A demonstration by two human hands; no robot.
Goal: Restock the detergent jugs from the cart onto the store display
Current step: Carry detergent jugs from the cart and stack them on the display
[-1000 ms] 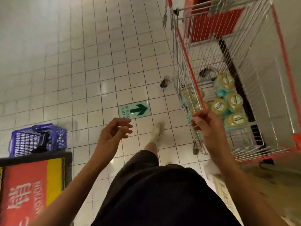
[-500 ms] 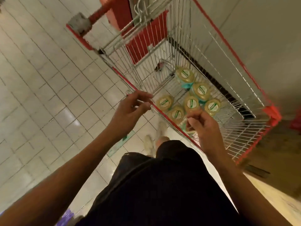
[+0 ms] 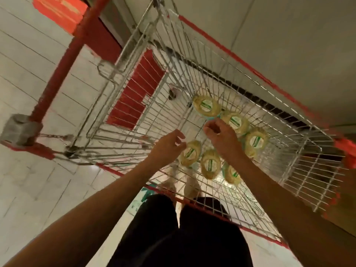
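Tiled floor (image 3: 28,83), wire cart (image 3: 312,166) — detergent jugs (image 3: 210,163): six showing, upright (caps toward me), on the cart bottom directly below my hands. Right hand (image 3: 221,138) nearer, over the cluster; left hand (image 3: 168,146) beside it — both loosely curled, empty.

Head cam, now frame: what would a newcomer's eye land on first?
The red-rimmed wire cart fills the view, with a cluster of yellow-capped detergent jugs on its floor at centre right. Both arms reach in from below: the left hand loose beside the jugs, the right hand curled just above them; whether it grips one is unclear.
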